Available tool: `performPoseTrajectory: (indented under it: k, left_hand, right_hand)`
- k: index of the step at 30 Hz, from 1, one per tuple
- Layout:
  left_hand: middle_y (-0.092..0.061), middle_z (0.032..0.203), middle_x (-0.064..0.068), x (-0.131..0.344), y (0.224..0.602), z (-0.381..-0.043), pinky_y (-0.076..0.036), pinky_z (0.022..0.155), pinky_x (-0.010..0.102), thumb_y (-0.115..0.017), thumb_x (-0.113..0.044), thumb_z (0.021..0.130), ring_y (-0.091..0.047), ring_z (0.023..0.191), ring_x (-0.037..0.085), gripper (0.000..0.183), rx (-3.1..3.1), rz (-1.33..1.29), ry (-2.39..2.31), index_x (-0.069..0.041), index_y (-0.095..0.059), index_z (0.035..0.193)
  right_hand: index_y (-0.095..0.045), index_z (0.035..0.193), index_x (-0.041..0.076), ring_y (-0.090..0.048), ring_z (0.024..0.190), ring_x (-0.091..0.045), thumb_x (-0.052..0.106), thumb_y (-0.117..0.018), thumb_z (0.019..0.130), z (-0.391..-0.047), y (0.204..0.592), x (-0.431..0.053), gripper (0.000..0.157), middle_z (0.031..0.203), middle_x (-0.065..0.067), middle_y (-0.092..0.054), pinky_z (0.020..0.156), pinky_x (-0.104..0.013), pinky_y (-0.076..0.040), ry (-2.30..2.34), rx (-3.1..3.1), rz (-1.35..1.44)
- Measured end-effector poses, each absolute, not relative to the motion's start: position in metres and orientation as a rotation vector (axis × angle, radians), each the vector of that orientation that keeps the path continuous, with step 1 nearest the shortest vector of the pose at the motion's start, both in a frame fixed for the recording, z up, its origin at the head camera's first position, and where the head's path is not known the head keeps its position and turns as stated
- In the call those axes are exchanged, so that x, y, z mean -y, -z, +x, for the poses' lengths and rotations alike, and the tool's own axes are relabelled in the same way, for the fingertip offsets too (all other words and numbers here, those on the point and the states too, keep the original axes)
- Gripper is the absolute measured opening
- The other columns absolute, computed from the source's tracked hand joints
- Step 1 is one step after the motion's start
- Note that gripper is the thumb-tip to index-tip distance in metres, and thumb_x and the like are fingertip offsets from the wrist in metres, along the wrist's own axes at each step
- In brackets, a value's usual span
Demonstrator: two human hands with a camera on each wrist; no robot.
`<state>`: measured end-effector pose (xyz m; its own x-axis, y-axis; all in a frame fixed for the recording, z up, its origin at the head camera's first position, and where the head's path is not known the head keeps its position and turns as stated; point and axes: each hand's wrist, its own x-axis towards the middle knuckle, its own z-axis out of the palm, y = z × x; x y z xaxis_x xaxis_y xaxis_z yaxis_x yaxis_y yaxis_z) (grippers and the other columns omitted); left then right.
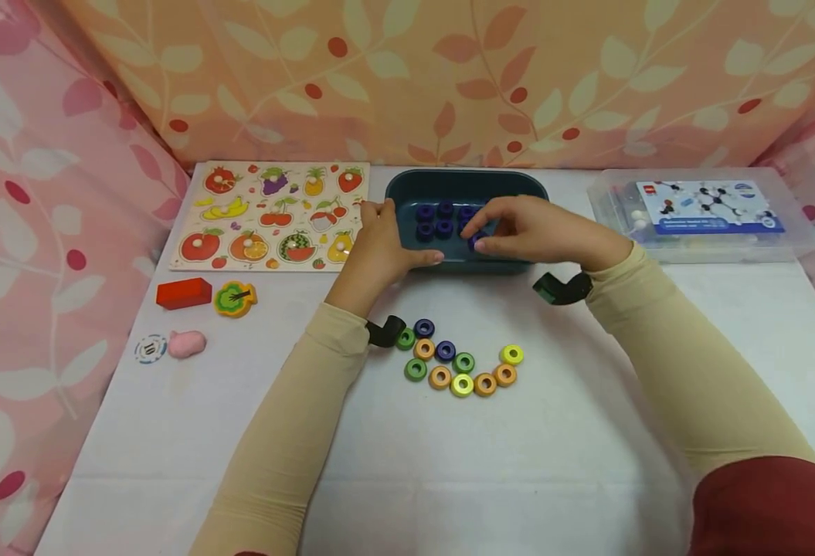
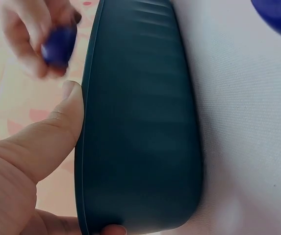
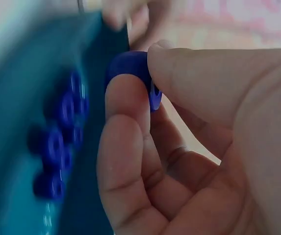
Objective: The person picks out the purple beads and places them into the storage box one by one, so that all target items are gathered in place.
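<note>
A dark green plastic bin (image 1: 466, 262) stands at the back of the table, with several dark blue ring beads (image 1: 444, 228) inside. My left hand (image 1: 384, 243) holds its left end, the thumb along the front rim and fingers round the side; the left wrist view shows the thumb (image 2: 57, 129) against the rim. Over the bin's right part, my right hand (image 1: 528, 228) pinches a blue ring bead (image 3: 128, 68) between thumb and fingers. In the left wrist view that bead (image 2: 58, 46) appears above the rim.
Green, orange, yellow and blue rings (image 1: 462, 384) lie in a curve in front of the bin. A fruit puzzle board (image 1: 240, 197) is at left, near a red block (image 1: 184, 293), tree piece (image 1: 235, 299), pink pig (image 1: 187, 344) and chip (image 1: 151, 349). A clear case (image 1: 713, 247) sits right.
</note>
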<state>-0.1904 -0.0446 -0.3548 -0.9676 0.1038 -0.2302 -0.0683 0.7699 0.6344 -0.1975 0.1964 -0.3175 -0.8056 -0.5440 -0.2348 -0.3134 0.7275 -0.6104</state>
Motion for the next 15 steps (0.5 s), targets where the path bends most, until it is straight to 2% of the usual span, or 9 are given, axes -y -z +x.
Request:
performPoseTrajectory:
  k: [3,6,15]
  left_hand:
    - [-0.015,0.158,0.016,0.045,0.356,-0.191,-0.039,0.115,0.045,-0.086,-0.054,0.073,-0.046,0.134,0.036,0.124,-2.709,0.018,-0.992,-0.005,-0.013,0.161]
    - [-0.016,0.158,0.016,0.046,0.357,-0.191,-0.039,0.115,0.045,-0.086,-0.054,0.073,-0.047,0.133,0.036,0.124,-2.706,0.018,-0.993,-0.005,-0.012,0.161]
    - [-0.013,0.16,0.016,0.046,0.357,-0.191,-0.04,0.114,0.046,-0.086,-0.054,0.073,-0.047,0.133,0.036,0.126,-2.699,0.028,-1.015,-0.006,-0.01,0.161]
  right_hand:
    - [-0.068,0.125,0.02,-0.067,0.094,-0.022,0.033,-0.066,0.098,-0.225,0.318,-0.206,0.031,0.117,-0.007,-0.068,0.084,-0.035,-0.051,0.753,-2.557,-0.519]
    - [-0.067,0.128,0.018,-0.064,0.106,-0.022,0.034,-0.065,0.098,-0.246,0.327,-0.212,0.034,0.126,-0.008,-0.065,0.097,-0.04,-0.047,0.708,-2.543,-0.44]
    - [-0.069,0.127,0.016,-0.05,0.123,-0.025,0.031,-0.066,0.098,-0.266,0.351,-0.212,0.033,0.137,-0.012,-0.059,0.11,-0.047,-0.037,0.593,-2.504,-0.49]
